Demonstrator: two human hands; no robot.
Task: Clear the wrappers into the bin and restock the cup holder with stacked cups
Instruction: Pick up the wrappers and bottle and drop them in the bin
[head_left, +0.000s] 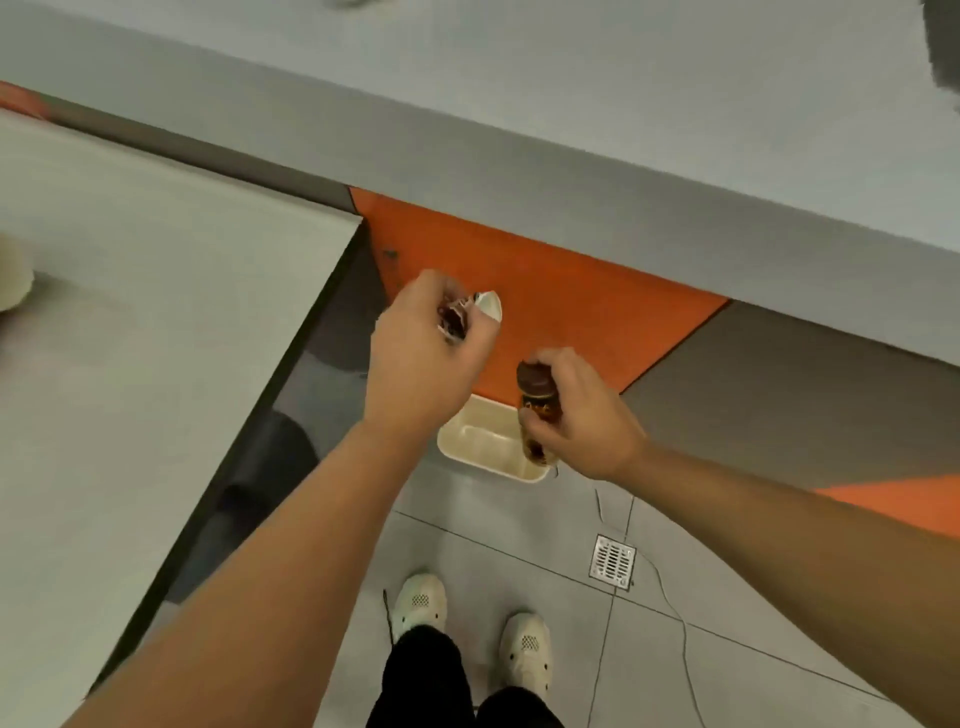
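Both hands' grips (426, 353) (582, 415) seemingly above bin rim (467, 457).

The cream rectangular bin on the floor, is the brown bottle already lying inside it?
No, the right hand grips the brown bottle above the cream rectangular bin, whose visible inside looks bare.

A crumpled white and brown wrapper (470, 312) is pinched in the left hand (426, 358). A brown wrapper (540, 410), long and upright, is gripped in the right hand (582, 415). The cream rectangular bin (483, 441) stands open on the floor, below and between both hands.
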